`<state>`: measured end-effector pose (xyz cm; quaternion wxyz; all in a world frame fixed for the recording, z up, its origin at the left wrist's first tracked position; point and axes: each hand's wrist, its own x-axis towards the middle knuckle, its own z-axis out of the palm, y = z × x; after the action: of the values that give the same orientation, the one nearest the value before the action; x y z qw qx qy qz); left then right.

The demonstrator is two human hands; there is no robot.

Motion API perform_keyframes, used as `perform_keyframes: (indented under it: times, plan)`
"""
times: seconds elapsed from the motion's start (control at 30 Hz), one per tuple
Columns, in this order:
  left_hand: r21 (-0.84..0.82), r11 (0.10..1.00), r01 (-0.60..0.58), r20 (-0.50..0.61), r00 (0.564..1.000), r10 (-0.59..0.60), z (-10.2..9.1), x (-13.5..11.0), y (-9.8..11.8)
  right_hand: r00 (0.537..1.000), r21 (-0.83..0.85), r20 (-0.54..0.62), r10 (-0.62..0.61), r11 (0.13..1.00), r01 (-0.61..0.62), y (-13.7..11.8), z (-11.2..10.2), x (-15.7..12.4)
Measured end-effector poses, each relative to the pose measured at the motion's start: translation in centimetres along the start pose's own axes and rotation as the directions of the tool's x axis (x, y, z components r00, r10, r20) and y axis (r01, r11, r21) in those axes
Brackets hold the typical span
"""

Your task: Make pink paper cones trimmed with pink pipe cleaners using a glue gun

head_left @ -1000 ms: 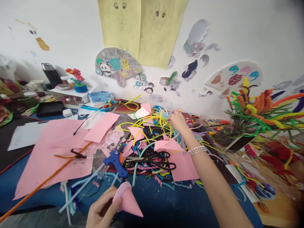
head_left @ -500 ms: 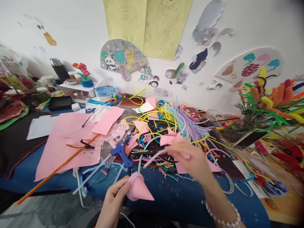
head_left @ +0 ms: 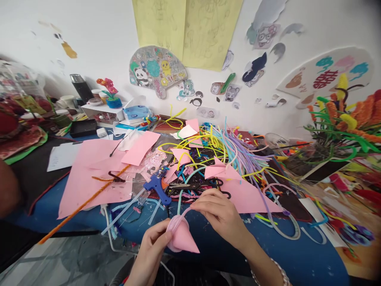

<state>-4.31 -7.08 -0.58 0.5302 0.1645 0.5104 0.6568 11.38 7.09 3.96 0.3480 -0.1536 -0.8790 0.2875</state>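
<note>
A pink paper cone [head_left: 185, 238] points down and to the right, low in the middle of the head view. Around its wide rim runs a fuzzy pale pink pipe cleaner [head_left: 174, 225]. My left hand [head_left: 157, 242] is closed on the cone at that rim, thumb on top. Between the fingertips of my right hand [head_left: 218, 214] is the free end of the pink pipe cleaner, stretched up and right from the rim. A blue glue gun [head_left: 157, 188] lies just beyond the cone, beside black-handled scissors [head_left: 196, 186].
Pink paper sheets [head_left: 89, 174] cover the table's left part, with an orange pipe cleaner stick [head_left: 86, 202] across them. Loose pipe cleaners [head_left: 241, 151] are heaped at the back. Pipe cleaner flowers [head_left: 342, 115] stand at right. Part of another person [head_left: 8, 188] shows at the left edge.
My right hand has come down and closer to the cone, drawing the pipe cleaner's free end with it. The view has shifted slightly, and part of a person has appeared at left.
</note>
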Motion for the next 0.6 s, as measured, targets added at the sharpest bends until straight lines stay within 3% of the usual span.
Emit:
perform_keyframes:
  times: [0.1,0.17,0.37,0.5,0.6]
  plan:
    - [0.05,0.999,-0.013,0.077,0.997,0.009,-0.4,0.2,-0.2,1.0,-0.016,0.009,0.021,1.0,-0.02,0.1,0.1,-0.1]
    - [0.036,0.999,-0.006,0.066,0.998,0.004,-0.6,0.2,-0.1,0.998,-0.011,-0.024,0.066,0.998,-0.066,0.2,0.3,-0.5]
    - [-0.077,0.995,-0.068,-0.17,0.984,0.054,-1.9,0.9,1.4,0.95,-0.038,-0.12,0.287,0.955,-0.294,1.7,3.0,-3.6]
    - [-0.067,0.987,-0.145,-0.29,0.95,0.12,-4.2,1.5,3.4,0.945,-0.201,-0.149,0.292,0.927,-0.318,2.6,4.9,-4.7]
    - [-0.069,0.982,-0.176,-0.387,0.912,0.136,-5.5,1.5,4.8,0.942,-0.307,-0.209,0.262,0.897,-0.318,2.0,5.4,-3.3]
